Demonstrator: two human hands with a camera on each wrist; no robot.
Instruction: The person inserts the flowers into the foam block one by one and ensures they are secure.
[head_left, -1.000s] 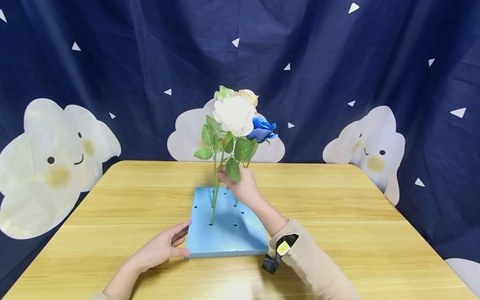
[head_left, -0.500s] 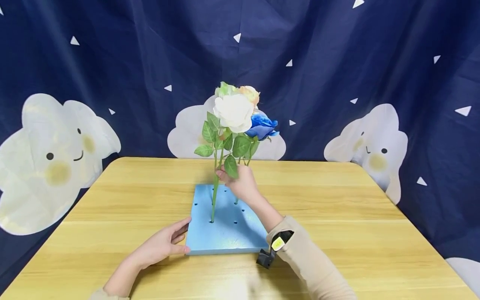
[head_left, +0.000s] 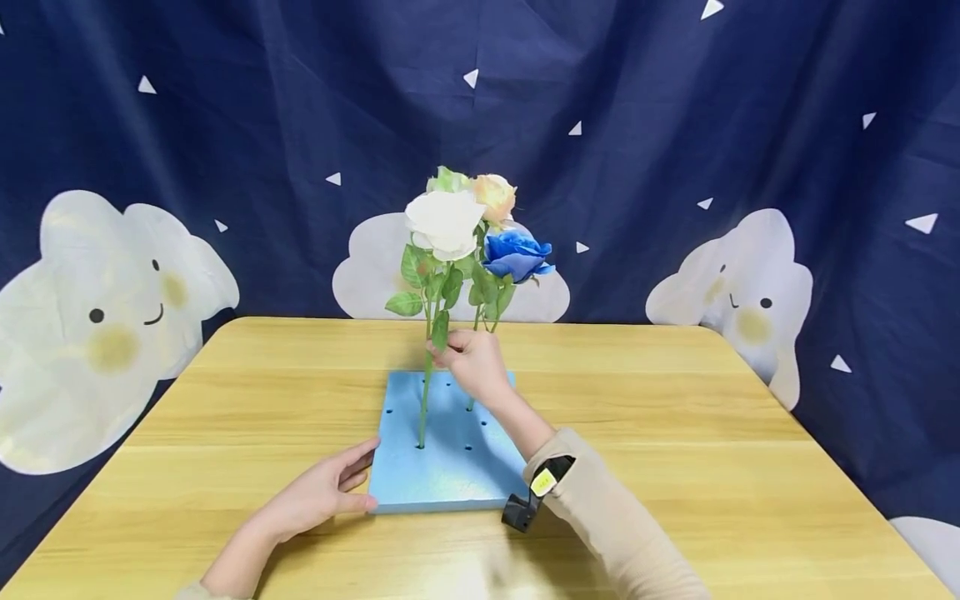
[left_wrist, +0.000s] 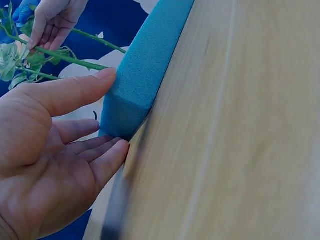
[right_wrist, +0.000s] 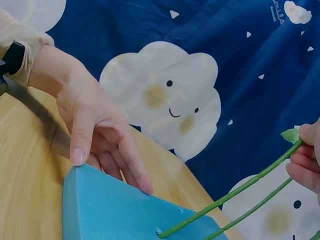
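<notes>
A white artificial rose (head_left: 446,223) stands nearly upright, its stem (right_wrist: 227,197) in a front hole of the blue foam board (head_left: 450,483). My right hand (head_left: 478,367) pinches that stem between thumb and fingers, partway up below the leaves. At the board's left edge rests my left hand (head_left: 318,497); its thumb and extended fingers touch the board's corner (left_wrist: 132,95) in the left wrist view. Behind the white rose are a blue rose (head_left: 517,255), a peach rose (head_left: 494,197) and a pale green rose (head_left: 447,179). Their stems are partly hidden by leaves and the right hand.
The board lies flat on a light wooden table (head_left: 675,417) and has several small holes. A dark blue curtain (head_left: 600,83) with white clouds hangs behind the table. A black strap-on camera (head_left: 519,512) hangs from the right wrist, over the board's right front corner.
The white rose's head has shifted left, and its stem stands straighter. My right hand has moved slightly left with it. More of the blue and peach roses shows. My left hand stays at the board's edge.
</notes>
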